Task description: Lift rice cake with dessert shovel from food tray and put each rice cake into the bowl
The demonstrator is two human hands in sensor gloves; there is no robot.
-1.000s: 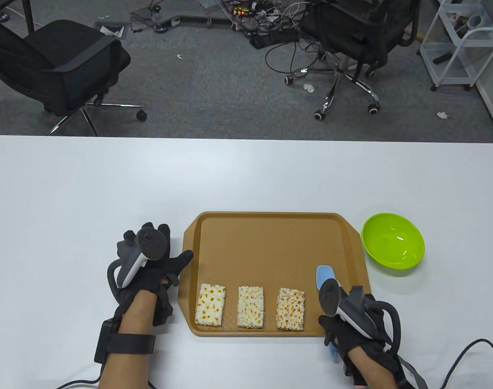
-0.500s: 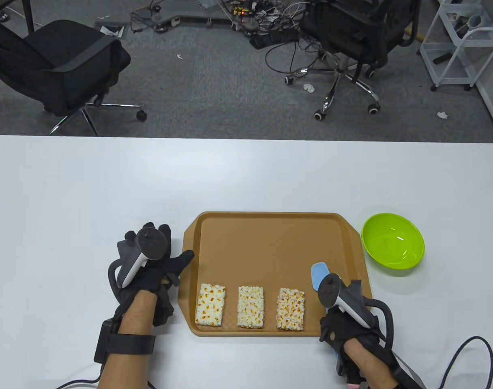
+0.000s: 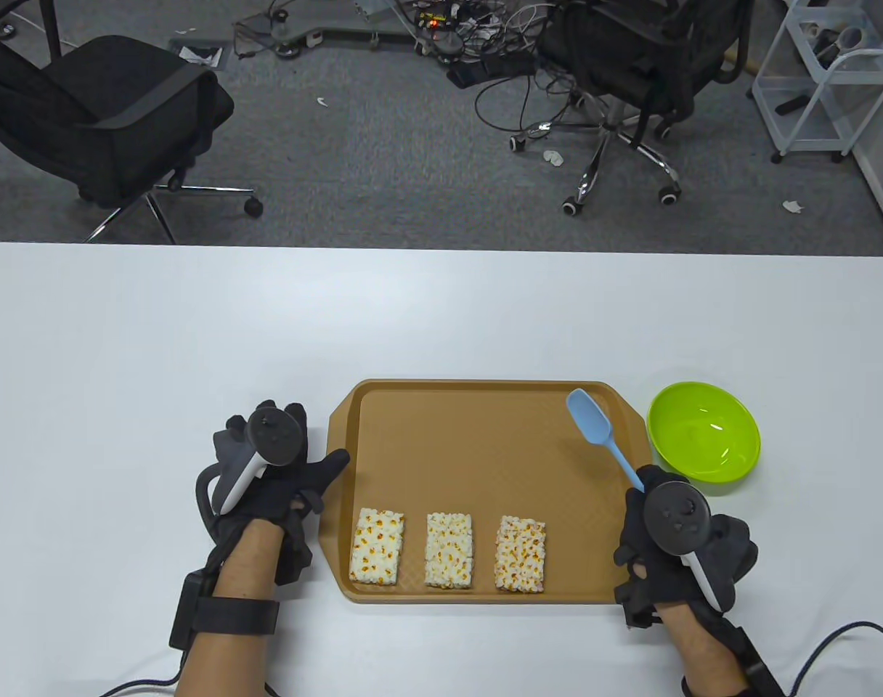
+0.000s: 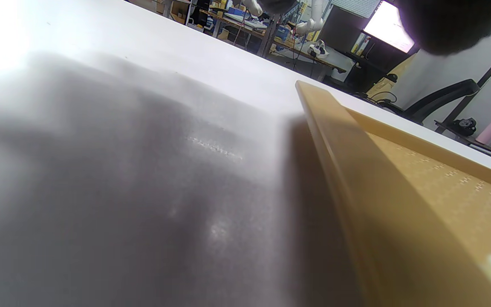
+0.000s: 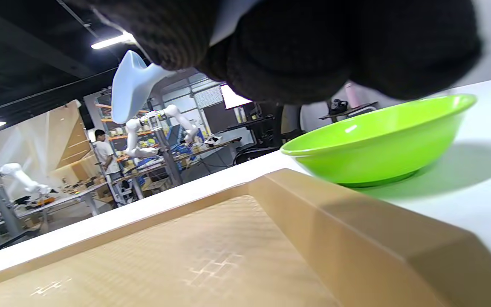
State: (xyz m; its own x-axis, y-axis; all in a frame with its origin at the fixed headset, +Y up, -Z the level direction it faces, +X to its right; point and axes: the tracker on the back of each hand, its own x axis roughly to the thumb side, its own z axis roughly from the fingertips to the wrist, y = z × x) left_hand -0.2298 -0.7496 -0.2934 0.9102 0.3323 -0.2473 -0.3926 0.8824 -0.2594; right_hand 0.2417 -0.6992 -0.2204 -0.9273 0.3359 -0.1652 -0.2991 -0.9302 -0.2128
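Observation:
Three rice cakes lie in a row along the near edge of the brown tray (image 3: 485, 396): left (image 3: 376, 546), middle (image 3: 449, 549), right (image 3: 520, 554). My right hand (image 3: 656, 526) grips the handle of the light blue dessert shovel (image 3: 590, 421) at the tray's right edge, its blade raised over the tray's far right corner. The shovel blade (image 5: 128, 85) holds nothing. The green bowl (image 3: 703, 432) stands empty just right of the tray. My left hand (image 3: 282, 465) rests flat on the table beside the tray's left rim (image 4: 335, 162), thumb touching it.
The white table stretches far behind and to the left of the tray. Office chairs, cables and a white cart stand on the floor beyond the table's far edge. A cable trails from my right wrist (image 3: 841, 639).
My right hand has shifted right and turned, swinging the shovel blade up and away from the near right of the tray to its far right corner. The left hand has stayed put.

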